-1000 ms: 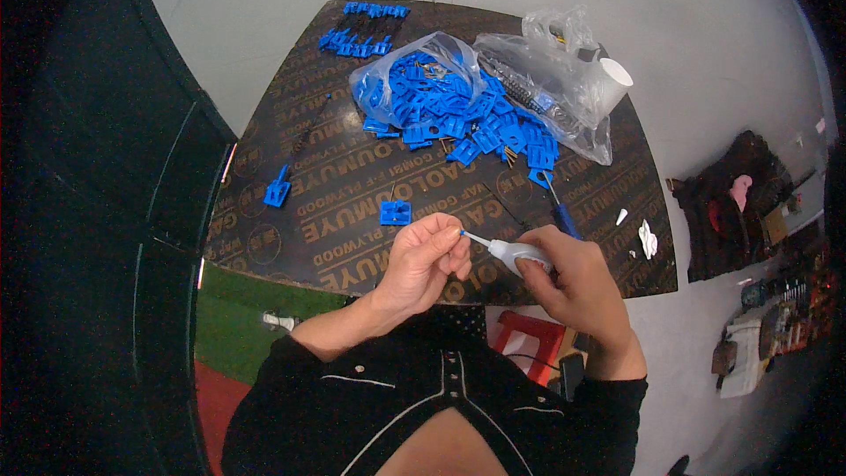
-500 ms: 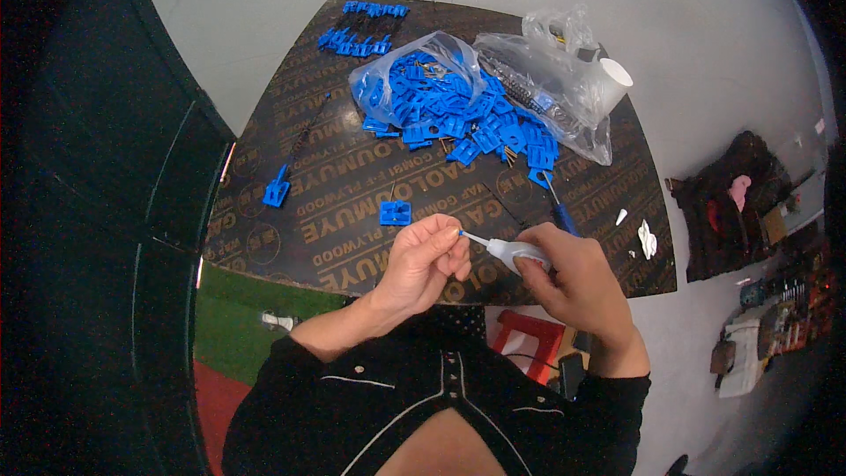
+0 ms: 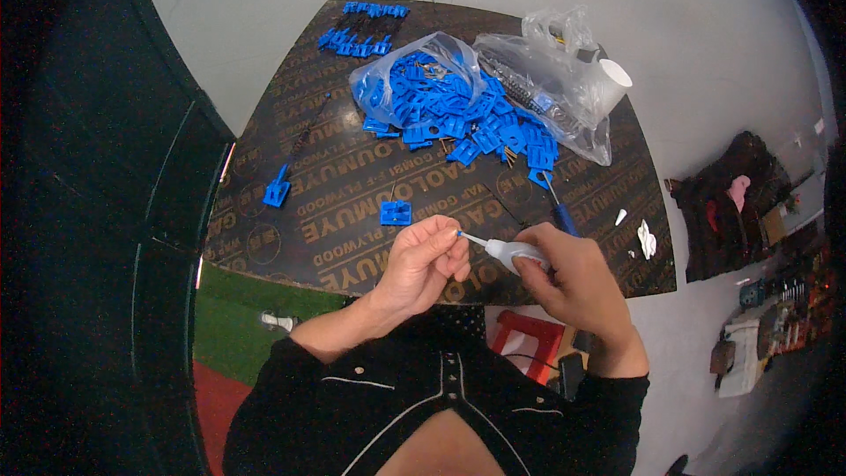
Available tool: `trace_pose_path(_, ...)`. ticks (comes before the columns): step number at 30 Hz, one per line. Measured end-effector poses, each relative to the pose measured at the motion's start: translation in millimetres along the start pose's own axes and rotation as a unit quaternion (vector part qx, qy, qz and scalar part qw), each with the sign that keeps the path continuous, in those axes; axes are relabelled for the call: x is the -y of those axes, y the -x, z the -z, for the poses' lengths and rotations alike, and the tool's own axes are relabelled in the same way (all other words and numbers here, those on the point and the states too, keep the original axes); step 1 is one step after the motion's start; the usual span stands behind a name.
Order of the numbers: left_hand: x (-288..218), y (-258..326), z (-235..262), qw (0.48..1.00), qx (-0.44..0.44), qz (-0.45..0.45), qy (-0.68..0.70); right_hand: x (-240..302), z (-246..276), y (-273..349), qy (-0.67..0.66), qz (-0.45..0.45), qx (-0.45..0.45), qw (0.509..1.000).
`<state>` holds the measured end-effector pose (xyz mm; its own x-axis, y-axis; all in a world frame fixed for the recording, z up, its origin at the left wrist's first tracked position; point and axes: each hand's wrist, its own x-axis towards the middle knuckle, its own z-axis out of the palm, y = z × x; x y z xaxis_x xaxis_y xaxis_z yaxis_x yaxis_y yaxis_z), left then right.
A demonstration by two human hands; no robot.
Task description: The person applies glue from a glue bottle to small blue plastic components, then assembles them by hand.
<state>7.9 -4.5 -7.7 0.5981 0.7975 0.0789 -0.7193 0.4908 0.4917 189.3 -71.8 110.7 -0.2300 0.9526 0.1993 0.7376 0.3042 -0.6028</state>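
Observation:
My left hand [image 3: 427, 260] is closed in a pinch on a small blue piece [image 3: 459, 234], mostly hidden by the fingertips. In my right hand [image 3: 573, 273] lies a translucent white squeeze bottle [image 3: 506, 251], its thin nozzle at the blue piece. Just beyond my left hand a square blue plastic part [image 3: 396, 212] lies on the dark board table [image 3: 308, 247]. A screwdriver [image 3: 564, 219] with a blue handle rests past my right hand, its shaft toward the blue pile. A small white cone-shaped cap [image 3: 621, 215] sits farther right.
A heap of blue plastic parts [image 3: 467, 115] spills from a clear bag [image 3: 374, 92]. Beside it are another clear bag [image 3: 573, 128] of dark pieces and a white roll [image 3: 614, 79]. Blue assemblies [image 3: 357, 44] line the far left; one blue clip [image 3: 277, 187] lies nearer. Crumpled white tissue [image 3: 647, 240] is at right.
The bottle in my right hand has shifted very slightly to the left. My left hand keeps its place, and nothing on the table has visibly moved.

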Motion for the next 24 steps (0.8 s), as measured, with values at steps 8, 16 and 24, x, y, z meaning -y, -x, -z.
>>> trace_pose_path(8, -2, 1, 2, 1.0, 0.01, 0.003, -0.003, -9, -9, 4, -0.057, -0.041, 0.009, 0.997)
trace_pose_path(16, -3, 1, 0, 0.999, 0.021, 0.027, 0.028, -26, -22, 8, -0.123, -0.057, -0.002, 0.991)
trace_pose_path(24, -3, 0, 2, 0.996, 0.051, 0.03, 0.063, -37, -29, 12, -0.178, -0.06, -0.001, 0.982)
